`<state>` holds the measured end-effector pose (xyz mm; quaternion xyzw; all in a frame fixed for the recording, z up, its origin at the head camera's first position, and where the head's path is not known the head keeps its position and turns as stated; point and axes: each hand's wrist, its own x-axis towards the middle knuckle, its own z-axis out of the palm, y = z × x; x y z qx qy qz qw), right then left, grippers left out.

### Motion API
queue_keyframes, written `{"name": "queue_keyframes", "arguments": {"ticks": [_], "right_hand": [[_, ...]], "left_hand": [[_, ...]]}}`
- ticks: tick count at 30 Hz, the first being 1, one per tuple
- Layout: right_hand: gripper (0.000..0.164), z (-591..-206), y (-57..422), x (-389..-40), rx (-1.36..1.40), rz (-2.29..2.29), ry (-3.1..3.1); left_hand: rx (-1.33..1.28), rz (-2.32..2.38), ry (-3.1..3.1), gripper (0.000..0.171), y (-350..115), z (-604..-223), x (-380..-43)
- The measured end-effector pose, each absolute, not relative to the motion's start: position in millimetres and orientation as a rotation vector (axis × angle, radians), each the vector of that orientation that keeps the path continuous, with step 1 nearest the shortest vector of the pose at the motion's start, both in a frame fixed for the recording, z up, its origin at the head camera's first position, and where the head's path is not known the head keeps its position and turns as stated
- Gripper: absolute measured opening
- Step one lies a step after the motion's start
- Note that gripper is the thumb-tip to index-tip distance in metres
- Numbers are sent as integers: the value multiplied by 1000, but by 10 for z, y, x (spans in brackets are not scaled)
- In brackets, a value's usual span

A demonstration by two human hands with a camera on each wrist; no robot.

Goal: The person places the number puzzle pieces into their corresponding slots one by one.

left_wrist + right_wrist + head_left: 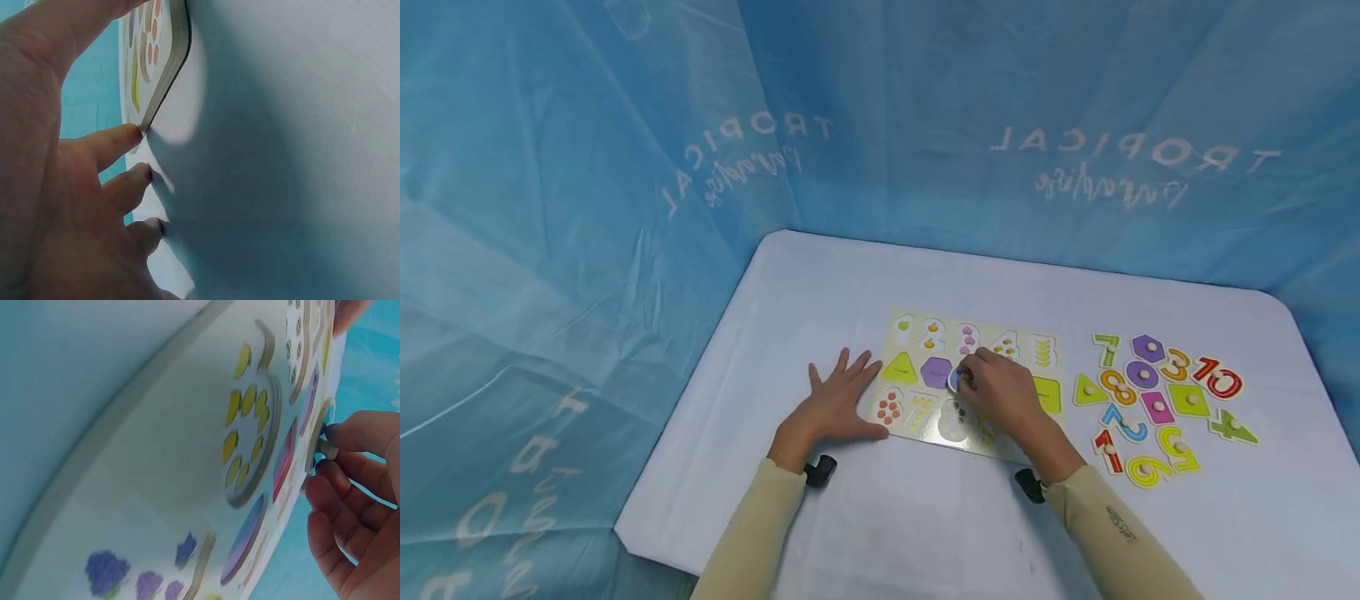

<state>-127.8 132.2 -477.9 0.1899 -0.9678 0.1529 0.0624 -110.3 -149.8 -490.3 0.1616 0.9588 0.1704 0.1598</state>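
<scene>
A pale puzzle board [889, 422] with number and shape recesses and fruit pictures lies on the table. My right hand [1000, 390] is over its middle, pinching the small knob [327, 449] of a blue puzzle piece [953, 380] with a white, rounded edge. In the right wrist view this piece stands close at the board's face, partly hidden by the fingers. My left hand [837, 406] is spread flat at the board's left side, its fingertips [132, 132] right at the edge.
Right of the board lie several loose knobbed pieces, among them a purple hexagon [1148, 348], a green triangle [1086, 390], a red 10 [1217, 378] and a yellow 6 [1142, 473]. A white cloth covers the table [850, 275]; blue printed sheets [925, 167] hang behind and at left.
</scene>
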Motion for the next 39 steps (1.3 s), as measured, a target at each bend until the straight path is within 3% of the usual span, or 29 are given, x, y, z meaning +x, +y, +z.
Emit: {"name": "queue_keyframes", "arguments": {"ticks": [39], "right_hand": [[6,-4789,649,-1227,853,469,-2892]], "left_hand": [[479,373,2749,110,-1505,-4925,-1107]]}}
